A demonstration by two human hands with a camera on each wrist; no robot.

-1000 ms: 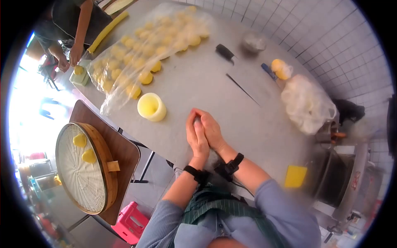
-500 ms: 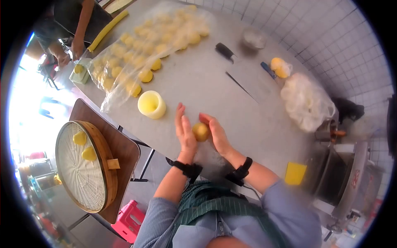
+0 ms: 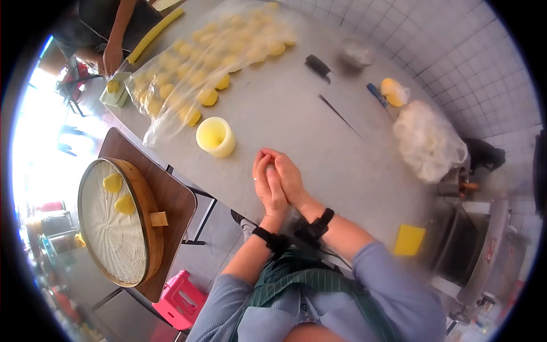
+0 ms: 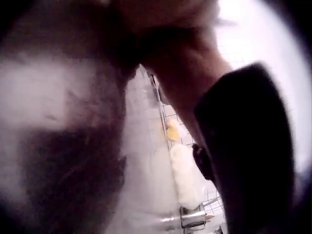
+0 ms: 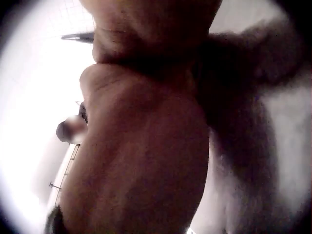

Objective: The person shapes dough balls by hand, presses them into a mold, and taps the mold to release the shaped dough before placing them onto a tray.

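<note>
My two hands are pressed palm to palm above the near edge of the steel table. The left hand and right hand are cupped together, fingertips meeting, round a yellow dough ball that is hidden between the palms. A pale yellow cylinder mould stands just beyond and to the left of the hands. Both wrist views show only blurred skin close up.
Several yellow dough balls lie under a plastic sheet at the far left. A bamboo steamer with two dough pieces sits on a low stand. A knife, a white bag and another person's hand are about.
Half a second ago the hands were apart with the dough ball showing between them. They have closed together over it again, as they were a second ago.
</note>
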